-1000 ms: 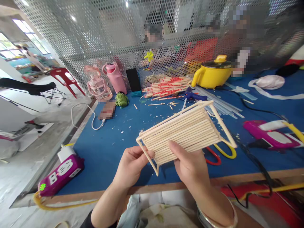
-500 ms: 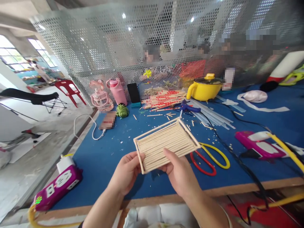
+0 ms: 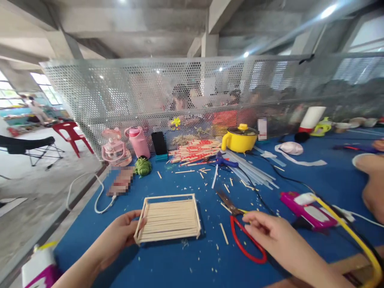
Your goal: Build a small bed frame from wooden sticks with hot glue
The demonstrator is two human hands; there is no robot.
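Observation:
My left hand (image 3: 121, 232) grips the left end of a small rectangular tray-like frame (image 3: 171, 216) made of pale wooden sticks, held low over the blue table. Its fingers are partly hidden behind the frame. On the right, my right hand (image 3: 267, 230) has its fingers closed around a handle of the scissors (image 3: 247, 244). The scissors have one red and one yellow handle; the yellow one is mostly hidden by the hand. Their dark blades point up and left, toward the blue glue gun (image 3: 225, 161).
Red-and-white sticks (image 3: 196, 152), clear glue sticks (image 3: 252, 170), a yellow pot (image 3: 241, 139), a pink bottle (image 3: 140, 143) and green yarn (image 3: 143, 166) stand or lie behind. A purple power strip (image 3: 310, 212) with cables lies right. Another person's arm (image 3: 373, 184) reaches in at far right.
The view has tilted up. My right hand has let go of the stick frame and moved right to the scissors. The frame, in my left hand, has moved left and levelled out.

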